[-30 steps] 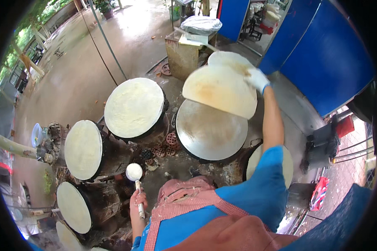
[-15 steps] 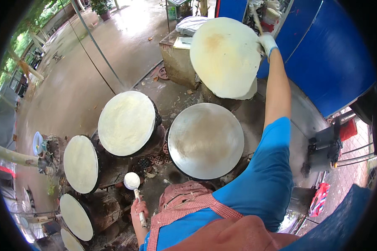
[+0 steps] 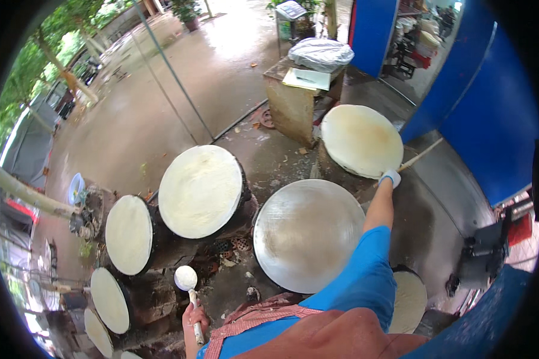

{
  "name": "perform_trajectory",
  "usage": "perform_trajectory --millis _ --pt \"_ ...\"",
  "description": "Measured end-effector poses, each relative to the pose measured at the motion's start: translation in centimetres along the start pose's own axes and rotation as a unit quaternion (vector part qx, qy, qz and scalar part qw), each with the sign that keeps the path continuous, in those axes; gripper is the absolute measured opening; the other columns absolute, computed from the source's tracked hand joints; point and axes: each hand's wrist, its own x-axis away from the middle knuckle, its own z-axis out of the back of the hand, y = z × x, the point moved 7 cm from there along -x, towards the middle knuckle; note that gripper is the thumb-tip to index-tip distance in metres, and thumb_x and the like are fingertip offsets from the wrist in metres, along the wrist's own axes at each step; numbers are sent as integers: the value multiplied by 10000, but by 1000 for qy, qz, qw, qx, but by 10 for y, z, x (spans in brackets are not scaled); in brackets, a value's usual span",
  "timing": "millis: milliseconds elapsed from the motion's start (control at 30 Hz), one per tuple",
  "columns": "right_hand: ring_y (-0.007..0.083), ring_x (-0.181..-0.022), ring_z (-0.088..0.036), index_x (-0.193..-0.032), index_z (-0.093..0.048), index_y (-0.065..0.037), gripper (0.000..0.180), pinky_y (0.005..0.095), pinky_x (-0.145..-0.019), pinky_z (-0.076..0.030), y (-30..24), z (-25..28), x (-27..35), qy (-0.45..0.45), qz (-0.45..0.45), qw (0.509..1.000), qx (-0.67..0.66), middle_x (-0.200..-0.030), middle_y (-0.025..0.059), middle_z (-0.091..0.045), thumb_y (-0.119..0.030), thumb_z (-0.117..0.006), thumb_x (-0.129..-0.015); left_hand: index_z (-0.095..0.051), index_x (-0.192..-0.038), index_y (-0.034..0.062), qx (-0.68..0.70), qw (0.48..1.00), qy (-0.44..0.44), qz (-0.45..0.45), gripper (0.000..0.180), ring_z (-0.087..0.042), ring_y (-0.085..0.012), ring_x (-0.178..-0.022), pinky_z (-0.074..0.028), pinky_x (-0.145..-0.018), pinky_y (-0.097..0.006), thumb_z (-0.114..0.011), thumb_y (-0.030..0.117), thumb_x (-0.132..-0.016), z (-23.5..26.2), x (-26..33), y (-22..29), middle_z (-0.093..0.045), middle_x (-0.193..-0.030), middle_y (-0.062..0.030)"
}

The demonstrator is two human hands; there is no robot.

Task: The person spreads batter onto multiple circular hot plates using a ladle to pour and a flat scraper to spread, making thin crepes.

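Note:
My left hand (image 3: 196, 317) is closed round the handle of a ladle (image 3: 186, 277), whose round bowl looks white with batter. Out in front to the right, my right hand (image 3: 390, 178), in a white glove, grips a pale wooden stick (image 3: 422, 154). The gloved fingers are at the near edge of a large round flatbread (image 3: 362, 139), pale with a light-brown middle, lying flat. Whether the hand also pinches that edge is hidden. Nearer to me is a bare round metal griddle (image 3: 308, 236), under my right forearm's left side.
Batter-covered griddles curve round the left, the largest one (image 3: 200, 191) beside the bare griddle; another (image 3: 408, 302) shows behind my right arm. Beyond the flatbread stand a concrete block (image 3: 290, 107) with a foil-like cover (image 3: 321, 54) on top, and a blue wall (image 3: 491, 119).
The flatbread, hanging raised from my right hand before, now lies flat. My right hand has come down and nearer, and the stick has swung to point right. The view has shifted.

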Motion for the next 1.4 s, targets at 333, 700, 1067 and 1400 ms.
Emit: perform_trajectory --millis 333,700,1067,1400 --pt "231 -803 -606 -967 -600 27 304 356 -669 -486 34 -293 392 -520 389 743 160 -956 136 -627 -245 -531 -850 -474 -976 4 -27 982 -159 -95 203 -301 -77 -371 -278 -333 -213 -399 187 -929 45 67 34 -323 -502 5" --pt "214 -660 -589 -794 -636 -4 238 347 -580 -474 266 -82 816 -580 739 242 241 -822 127 -642 -237 -586 -787 -296 -561 121 101 952 -272 -102 396 -261 -77 -334 -231 -305 -213 -489 245 -883 237 206 98 -273 -457 25" --pt "126 -670 -486 -868 -575 48 230 282 -636 -423 443 347 941 -849 398 14 348 -723 36 -559 -116 -646 -723 -323 -549 133 211 855 -256 -399 400 -286 -72 -347 -223 -309 -215 -454 293 -892 402 332 79 -323 -462 19" --pt "101 -614 -512 -918 -634 26 310 264 -559 -424 565 533 1025 -758 436 -379 302 -706 41 -595 -219 -652 -728 -319 -480 162 278 730 -296 -549 506 -314 -97 -319 -225 -283 -246 -435 446 -882 464 382 31 -284 -383 35"
